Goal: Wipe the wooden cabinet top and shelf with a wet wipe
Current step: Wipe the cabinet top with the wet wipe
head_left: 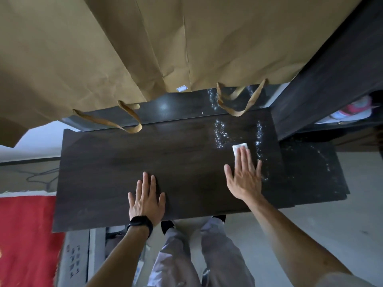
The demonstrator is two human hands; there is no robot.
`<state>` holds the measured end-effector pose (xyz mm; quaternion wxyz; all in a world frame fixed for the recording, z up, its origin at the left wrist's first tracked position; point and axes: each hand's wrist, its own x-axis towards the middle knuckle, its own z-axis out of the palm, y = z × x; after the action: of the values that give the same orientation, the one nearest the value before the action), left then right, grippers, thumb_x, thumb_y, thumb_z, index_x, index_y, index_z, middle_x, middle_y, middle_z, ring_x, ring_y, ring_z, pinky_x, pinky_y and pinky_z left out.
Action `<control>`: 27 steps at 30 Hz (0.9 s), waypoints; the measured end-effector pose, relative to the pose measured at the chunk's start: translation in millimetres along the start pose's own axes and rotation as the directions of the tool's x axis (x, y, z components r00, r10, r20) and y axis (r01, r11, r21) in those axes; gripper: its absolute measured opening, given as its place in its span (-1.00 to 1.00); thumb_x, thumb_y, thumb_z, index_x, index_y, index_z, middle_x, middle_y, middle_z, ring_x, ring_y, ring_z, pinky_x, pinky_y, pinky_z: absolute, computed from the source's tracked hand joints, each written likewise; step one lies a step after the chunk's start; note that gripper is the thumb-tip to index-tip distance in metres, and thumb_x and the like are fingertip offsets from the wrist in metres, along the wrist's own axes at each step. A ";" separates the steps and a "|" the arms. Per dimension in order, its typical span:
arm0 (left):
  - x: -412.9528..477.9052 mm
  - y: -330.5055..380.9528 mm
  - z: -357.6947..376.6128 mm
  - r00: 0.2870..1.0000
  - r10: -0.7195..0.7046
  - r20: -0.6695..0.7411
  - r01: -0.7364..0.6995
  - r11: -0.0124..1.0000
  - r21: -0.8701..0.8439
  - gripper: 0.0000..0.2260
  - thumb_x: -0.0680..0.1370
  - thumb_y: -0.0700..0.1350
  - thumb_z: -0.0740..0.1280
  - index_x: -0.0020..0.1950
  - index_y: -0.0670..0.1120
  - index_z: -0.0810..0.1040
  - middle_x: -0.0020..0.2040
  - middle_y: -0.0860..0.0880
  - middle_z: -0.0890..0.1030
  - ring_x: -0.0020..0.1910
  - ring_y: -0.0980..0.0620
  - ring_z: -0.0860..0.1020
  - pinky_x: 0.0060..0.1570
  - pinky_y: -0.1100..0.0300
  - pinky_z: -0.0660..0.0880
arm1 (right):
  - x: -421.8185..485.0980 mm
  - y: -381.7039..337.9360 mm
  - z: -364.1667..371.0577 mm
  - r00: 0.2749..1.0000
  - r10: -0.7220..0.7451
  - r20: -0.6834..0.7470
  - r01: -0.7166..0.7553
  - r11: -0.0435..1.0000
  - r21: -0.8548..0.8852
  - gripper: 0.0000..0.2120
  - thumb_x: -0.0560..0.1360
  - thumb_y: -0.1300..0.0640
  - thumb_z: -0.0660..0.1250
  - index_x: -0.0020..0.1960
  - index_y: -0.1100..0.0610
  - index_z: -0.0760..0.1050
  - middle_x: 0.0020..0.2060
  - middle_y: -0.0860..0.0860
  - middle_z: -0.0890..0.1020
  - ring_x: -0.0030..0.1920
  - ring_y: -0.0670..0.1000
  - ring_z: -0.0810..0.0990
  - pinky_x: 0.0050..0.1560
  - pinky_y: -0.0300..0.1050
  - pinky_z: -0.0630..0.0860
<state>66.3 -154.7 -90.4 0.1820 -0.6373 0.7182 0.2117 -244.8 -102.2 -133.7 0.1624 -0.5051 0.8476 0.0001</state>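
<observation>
A red cloth (27, 235) lies on the floor off the left end of the dark wooden cabinet top (107, 172), which runs across the middle of the view. Above the cabinet top's rear edge hang large brown paper bags (103, 48). One flat paper handle (116, 123) droops onto the rear left part of the wood.

The left hand (146, 198) lies palm down on the cabinet top near its front edge, about midway along. Its fingers are straight and slightly spread, and it holds nothing. A black watch (141, 223) sits on that wrist, just past the front edge. Below the front edge, the person's legs in light trousers (217, 245) stand on a pale floor (331, 224).

Further right, the right hand (244, 179) is also flat on the cabinet top with its fingers extended. Its fingertips press a folded white wet wipe (238, 147) against the wood, and the wipe's far edge shows beyond them. Trails of glistening droplets (220, 131) mark the cabinet top on either side of the wipe, running toward the rear, where a second bag handle (238, 104) dangles.

Off the cabinet top's right end sits a lower dark wooden surface (310, 168), also speckled with droplets. Beyond it, at the far right, a pink and white shoe (356, 106) rests in an open compartment.
</observation>
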 end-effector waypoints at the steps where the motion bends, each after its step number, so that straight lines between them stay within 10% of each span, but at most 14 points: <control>1: 2.0 8.2 -1.2 1.000 0.005 0.001 -0.005 1.000 -0.013 -0.38 0.65 0.22 -0.03 0.64 0.04 -0.16 0.63 0.04 -0.28 0.62 -0.07 -0.14 0.55 -0.20 -0.05 | 2.6 8.6 -3.6 0.999 0.034 0.003 -0.034 0.999 0.002 -0.29 0.61 -0.30 -0.27 0.60 0.10 -0.26 0.60 0.03 -0.18 0.59 -0.01 -0.25 0.55 0.27 -0.12; 13: 13.8 25.2 -0.3 0.997 -0.039 0.061 0.040 0.999 -0.020 -0.40 0.65 0.25 -0.04 0.61 0.17 -0.24 0.61 0.17 -0.28 0.61 0.03 -0.20 0.55 -0.20 -0.09 | 28.3 -136.8 12.7 0.820 -0.559 0.122 0.559 0.828 0.037 -0.37 0.64 -0.17 -0.15 0.61 0.08 -0.21 0.59 -0.04 -0.22 0.57 -0.07 -0.30 0.54 0.26 -0.11; 20: 11.2 29.1 10.8 0.998 -0.059 0.023 0.061 0.993 -0.097 -0.41 0.64 0.25 -0.08 0.60 0.19 -0.28 0.59 0.20 -0.32 0.61 0.03 -0.23 0.54 -0.18 -0.05 | 118.2 -36.6 -24.0 0.993 -0.122 -0.001 0.122 0.992 0.015 -0.34 0.61 -0.23 -0.24 0.61 0.07 -0.22 0.60 -0.02 -0.18 0.59 -0.05 -0.23 0.54 0.21 -0.19; 27: 9.3 26.2 7.0 1.000 -0.022 0.005 0.022 0.992 -0.126 -0.41 0.65 0.23 -0.05 0.61 0.17 -0.24 0.61 0.18 -0.28 0.61 0.02 -0.21 0.54 -0.21 -0.08 | 67.3 -32.1 -19.6 0.977 0.201 -0.070 -0.190 0.971 0.143 -0.31 0.64 -0.22 -0.16 0.60 0.20 -0.09 0.60 0.17 0.01 0.60 0.13 -0.05 0.52 0.33 -0.05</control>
<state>39.1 -156.2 -99.4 0.1447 -0.6552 0.6960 0.2557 -252.2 -178.7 -128.4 0.1598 -0.4065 0.8974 -0.0626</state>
